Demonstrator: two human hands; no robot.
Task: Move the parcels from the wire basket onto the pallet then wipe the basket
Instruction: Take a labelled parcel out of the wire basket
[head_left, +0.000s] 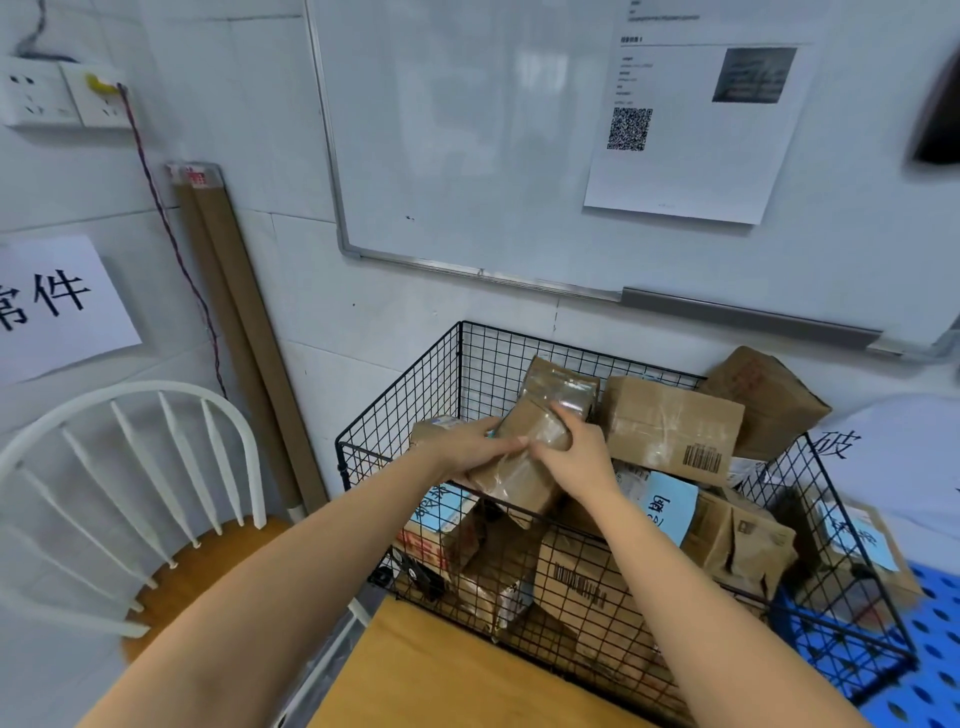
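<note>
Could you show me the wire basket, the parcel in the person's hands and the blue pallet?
wire basket (493, 374): head view, bare mesh of its back wall.
taped parcel (558, 387): head view, its glossy upper end.
blue pallet (930, 675): head view, its holed top at lower right.

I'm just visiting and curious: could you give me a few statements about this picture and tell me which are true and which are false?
1. The left hand and right hand both hold one taped parcel above the wire basket. True.
2. The basket is empty. False: many cardboard parcels lie in it.
3. A white chair stands left of the basket. True.
4. The sheet on the whiteboard is blank. False: it carries a QR code and print.
5. The pallet is red. False: it is blue.
</note>
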